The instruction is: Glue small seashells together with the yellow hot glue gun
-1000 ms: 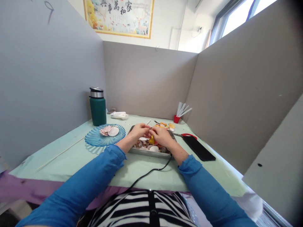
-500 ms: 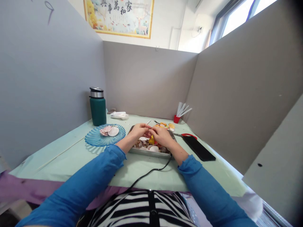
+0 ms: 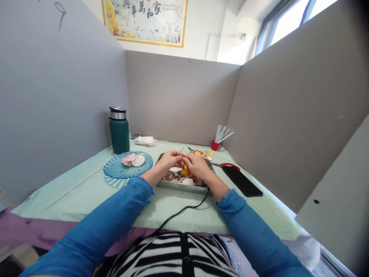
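Both my hands hover over a metal tray (image 3: 178,186) filled with several seashells. My left hand (image 3: 170,159) has its fingers curled and pinched toward my right hand (image 3: 197,166), and the fingertips of the two meet above the tray. Whatever sits between the fingertips is too small to make out. A yellow shell (image 3: 184,171) shows just below my right hand. To the left of the tray lies a blue glass plate (image 3: 115,169) holding a white shell (image 3: 138,160) and pinkish shells (image 3: 128,158).
A green flask (image 3: 119,131) stands at the back left. A black phone (image 3: 242,180) and red-handled scissors (image 3: 227,165) lie right of the tray. A red cup with white sticks (image 3: 218,140) stands at the back. A black cable (image 3: 178,211) runs toward me. Grey partitions enclose the table.
My right hand has shifted very slightly; otherwise nothing has visibly moved.
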`<state>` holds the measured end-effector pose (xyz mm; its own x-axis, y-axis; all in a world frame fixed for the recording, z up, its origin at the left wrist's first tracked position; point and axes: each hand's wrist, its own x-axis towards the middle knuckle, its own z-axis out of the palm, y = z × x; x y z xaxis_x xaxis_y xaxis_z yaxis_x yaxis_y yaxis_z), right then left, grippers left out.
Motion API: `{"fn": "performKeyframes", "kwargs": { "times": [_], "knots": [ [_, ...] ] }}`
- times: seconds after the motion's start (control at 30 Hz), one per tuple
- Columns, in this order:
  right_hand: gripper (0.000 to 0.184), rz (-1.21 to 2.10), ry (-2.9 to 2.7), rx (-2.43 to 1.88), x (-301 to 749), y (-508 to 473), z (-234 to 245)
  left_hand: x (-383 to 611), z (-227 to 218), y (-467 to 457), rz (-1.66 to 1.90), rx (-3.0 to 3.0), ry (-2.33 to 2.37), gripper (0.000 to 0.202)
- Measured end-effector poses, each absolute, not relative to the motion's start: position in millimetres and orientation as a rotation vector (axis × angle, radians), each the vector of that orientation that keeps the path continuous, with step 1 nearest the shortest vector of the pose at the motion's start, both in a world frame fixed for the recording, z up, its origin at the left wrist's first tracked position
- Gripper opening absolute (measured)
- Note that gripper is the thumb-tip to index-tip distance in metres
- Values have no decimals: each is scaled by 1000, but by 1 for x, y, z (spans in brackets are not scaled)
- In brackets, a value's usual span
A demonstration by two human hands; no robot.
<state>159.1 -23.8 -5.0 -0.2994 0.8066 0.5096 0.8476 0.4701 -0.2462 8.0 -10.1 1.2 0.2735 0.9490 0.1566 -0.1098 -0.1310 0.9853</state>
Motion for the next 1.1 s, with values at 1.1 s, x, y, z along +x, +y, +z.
{"fn": "performKeyframes", "kwargs": {
  "times": [1.1],
  "knots": [
    [36, -94, -2153, -1337, 160, -22, -7, 8, 5, -15, 1118, 1374, 865, 11]
  ]
}}
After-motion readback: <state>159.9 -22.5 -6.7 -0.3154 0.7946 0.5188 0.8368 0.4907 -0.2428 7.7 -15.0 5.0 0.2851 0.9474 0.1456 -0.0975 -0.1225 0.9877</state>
